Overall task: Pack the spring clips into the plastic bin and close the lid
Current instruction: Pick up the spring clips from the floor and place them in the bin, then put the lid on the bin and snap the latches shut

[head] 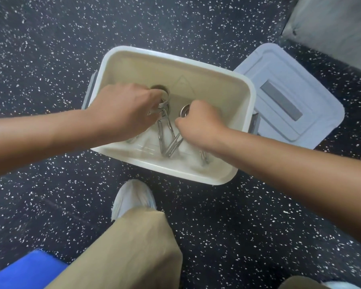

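Note:
A white plastic bin (198, 65) stands open on the speckled dark floor. Both my hands reach down inside it. My left hand (123, 109) is closed around a metal spring clip (164, 122) whose coil shows at my fingers and whose handles slant toward the bin's near wall. My right hand (198, 122) grips another spring clip (174, 143); its coil peeks out above my knuckles. The two clips' handles cross near the bin floor. One more clip handle (204, 158) shows under my right wrist. The pale blue-grey lid (290, 97) lies flat on the floor, right of the bin.
My leg in tan trousers (133, 247) and a white shoe (133, 197) stand just in front of the bin. A blue object (27, 272) sits at the lower left. A grey padded thing (333, 28) fills the upper right corner.

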